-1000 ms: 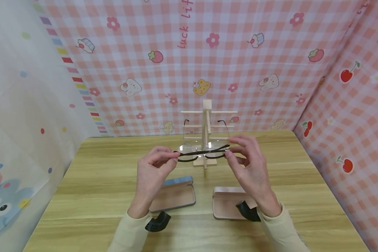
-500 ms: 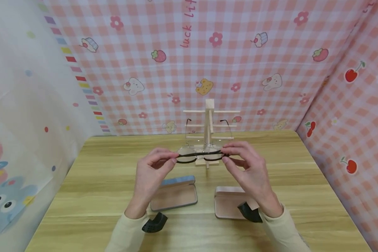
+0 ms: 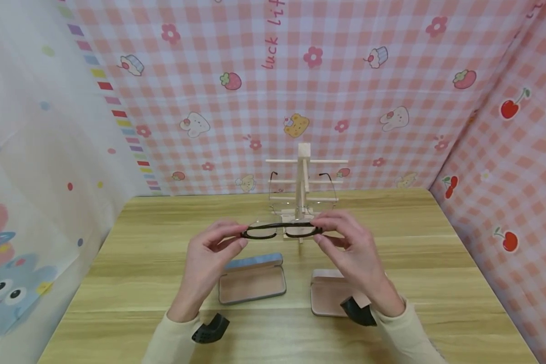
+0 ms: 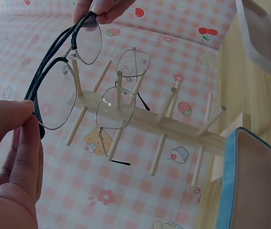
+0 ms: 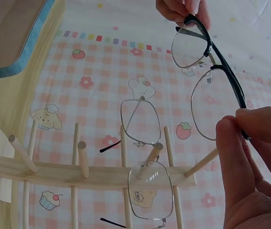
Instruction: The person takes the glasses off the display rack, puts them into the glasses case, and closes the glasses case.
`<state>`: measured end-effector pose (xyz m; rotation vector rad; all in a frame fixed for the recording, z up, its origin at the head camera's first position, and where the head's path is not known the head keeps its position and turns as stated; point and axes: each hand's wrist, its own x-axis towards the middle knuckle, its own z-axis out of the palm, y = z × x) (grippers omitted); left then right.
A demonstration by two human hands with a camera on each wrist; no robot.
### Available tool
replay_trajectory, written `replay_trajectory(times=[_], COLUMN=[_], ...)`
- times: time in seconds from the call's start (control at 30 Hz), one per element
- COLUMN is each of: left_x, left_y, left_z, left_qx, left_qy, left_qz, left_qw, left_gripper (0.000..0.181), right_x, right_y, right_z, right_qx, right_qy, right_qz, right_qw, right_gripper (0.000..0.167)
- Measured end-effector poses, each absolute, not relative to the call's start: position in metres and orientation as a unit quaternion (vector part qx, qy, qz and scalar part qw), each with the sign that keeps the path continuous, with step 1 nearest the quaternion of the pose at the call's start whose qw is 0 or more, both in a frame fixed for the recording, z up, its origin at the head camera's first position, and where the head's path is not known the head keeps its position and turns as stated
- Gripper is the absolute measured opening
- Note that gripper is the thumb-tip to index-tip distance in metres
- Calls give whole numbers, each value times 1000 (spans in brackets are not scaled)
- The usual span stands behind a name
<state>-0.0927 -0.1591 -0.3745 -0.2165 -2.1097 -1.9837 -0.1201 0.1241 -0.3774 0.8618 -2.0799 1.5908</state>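
Note:
Black-topped glasses (image 3: 279, 226), temples folded, are held level in front of the wooden rack in the head view. My left hand (image 3: 213, 258) pinches their left end between thumb and fingers. At the opposite end, my right hand (image 3: 352, 253) pinches the frame the same way. Both wrist views show thin metal lower rims and clear lenses on the held glasses (image 4: 54, 71). A second, thin-rimmed pair (image 5: 149, 191) rests on the rack's pegs behind, its temples unfolded.
The wooden rack (image 3: 304, 151) stands at the table's back, before a checked cloth. Nearer, an open blue case (image 3: 252, 285) lies at left and an open pale case (image 3: 327, 298) at right, partly under my right wrist.
Both hands have moved slightly left and a little lower with the black-topped glasses, away from the rack's glasses. The grips at both ends remain. The head view has shifted slightly.

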Motion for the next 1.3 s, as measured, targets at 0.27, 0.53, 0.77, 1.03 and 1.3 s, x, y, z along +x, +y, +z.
replay_trajectory(times=[0.27,0.53,0.77,1.03,1.3], left_x=[-85,-76,-69,-58,-54], left_y=[-168,-181,-191,-197,-204], left_z=[-385,-401,-421,-446,-471], left_qx=[-69,-42,-24,32,81], left_qy=[-724,-738,-755,-769,-790], left_qz=[-669,-653,-638,-629,-603], left_qw=[150,164,150,109,76], left_gripper=[20,16,15,15,13], right_x=[-118,-113,-111,-108,-103], right_y=[114,101,92,80,64], right_z=[-389,-405,-424,-451,-475], right_qx=[299,271,253,233,193], right_qy=[-748,-771,-782,-812,-827], right_qz=[565,562,562,531,526], right_qw=[178,131,91,68,44], right_gripper=[33,25,18,18,13])
